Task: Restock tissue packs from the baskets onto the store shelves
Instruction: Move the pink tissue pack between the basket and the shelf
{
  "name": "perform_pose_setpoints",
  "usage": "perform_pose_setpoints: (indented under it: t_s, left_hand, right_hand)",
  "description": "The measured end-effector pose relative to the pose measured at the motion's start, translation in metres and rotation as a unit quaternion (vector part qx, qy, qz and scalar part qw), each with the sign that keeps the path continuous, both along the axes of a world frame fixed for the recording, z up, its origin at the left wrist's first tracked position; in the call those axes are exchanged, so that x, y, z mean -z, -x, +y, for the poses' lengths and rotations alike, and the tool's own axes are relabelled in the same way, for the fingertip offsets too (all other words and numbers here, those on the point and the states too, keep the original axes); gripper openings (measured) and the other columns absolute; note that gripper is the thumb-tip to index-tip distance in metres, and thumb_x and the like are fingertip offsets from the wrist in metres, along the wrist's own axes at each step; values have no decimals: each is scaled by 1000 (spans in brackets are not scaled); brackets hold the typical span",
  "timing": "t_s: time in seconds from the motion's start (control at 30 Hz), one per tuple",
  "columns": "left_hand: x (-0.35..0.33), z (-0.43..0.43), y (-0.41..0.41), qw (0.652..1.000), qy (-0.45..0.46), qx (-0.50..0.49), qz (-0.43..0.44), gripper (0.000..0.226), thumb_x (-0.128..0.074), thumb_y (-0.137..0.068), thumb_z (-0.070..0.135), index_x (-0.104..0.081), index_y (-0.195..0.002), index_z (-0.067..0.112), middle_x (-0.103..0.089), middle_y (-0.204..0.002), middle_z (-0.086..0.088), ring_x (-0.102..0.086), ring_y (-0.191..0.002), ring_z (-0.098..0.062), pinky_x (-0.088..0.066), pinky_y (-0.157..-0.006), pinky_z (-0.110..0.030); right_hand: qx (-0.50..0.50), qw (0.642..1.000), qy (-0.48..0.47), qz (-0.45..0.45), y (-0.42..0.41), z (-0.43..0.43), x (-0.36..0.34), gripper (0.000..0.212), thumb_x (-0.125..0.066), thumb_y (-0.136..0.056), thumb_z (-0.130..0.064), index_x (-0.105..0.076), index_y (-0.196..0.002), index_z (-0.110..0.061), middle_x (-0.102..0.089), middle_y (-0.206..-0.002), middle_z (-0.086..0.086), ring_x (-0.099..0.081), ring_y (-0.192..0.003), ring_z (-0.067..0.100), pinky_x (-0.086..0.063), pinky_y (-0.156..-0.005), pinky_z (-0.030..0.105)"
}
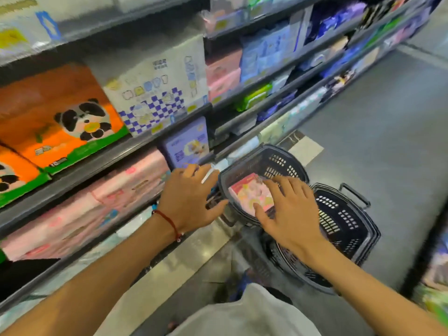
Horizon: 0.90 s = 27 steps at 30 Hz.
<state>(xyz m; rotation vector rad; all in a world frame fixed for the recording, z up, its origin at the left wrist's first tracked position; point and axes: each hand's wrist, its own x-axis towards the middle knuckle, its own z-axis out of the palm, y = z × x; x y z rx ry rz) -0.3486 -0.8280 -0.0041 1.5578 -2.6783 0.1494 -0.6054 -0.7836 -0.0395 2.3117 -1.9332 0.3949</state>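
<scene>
A pink and red tissue pack (247, 194) lies inside a dark plastic basket (257, 157) on the floor beside the shelves. My right hand (288, 212) reaches into that basket with spread fingers lying over the pack, thumb at its near edge. My left hand (191, 197), with a red string on the wrist, hovers with spread fingers over the basket's left rim, near the shelf edge; it holds nothing. A second dark basket (344, 224) sits just right of the first.
Shelves (150, 139) on the left carry orange panda packs (60, 117), a checkered white pack (155, 98), pink packs (84, 204) and a purple pack (186, 141). Grey aisle floor (388, 132) stretches to the right. More goods stand at the far right edge.
</scene>
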Motion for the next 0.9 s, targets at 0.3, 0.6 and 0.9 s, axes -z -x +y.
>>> perform_pose_setpoints:
  t_s: [0.3, 0.6, 0.9]
  left_hand:
    - [35, -52, 116, 994, -44, 84, -47, 75, -44, -86, 72, -68, -128, 14, -67, -127, -10, -64, -108, -34, -53, -81, -46]
    - [74, -140, 163, 980, -55, 185, -40, 69, -57, -86, 65, -65, -130, 13, -62, -131, -11, -56, -117, -33, -49, -89, -47]
    - [108, -257, 210, 945, -90, 311, -40, 64, -53, -90, 66, -62, -130, 17, -60, -137, -5, -53, -126, -31, -42, -95, -48]
  right_hand:
    - [81, 995, -55, -12, 109, -2, 40, 56, -62, -95, -53, -69, -129, -9, -68, -129, 12, -59, -123, 37, -43, -108, 49]
    - [197, 975, -98, -35, 138, -33, 65, 59, -59, -94, -55, -69, -130, -11, -67, -134, 11, -57, -129, 35, -40, -115, 51]
    - [337, 931, -138, -20, 117, -98, 79, 59, -56, -94, -53, -68, -130, -7, -66, -131, 15, -56, -129, 38, -36, -118, 51]
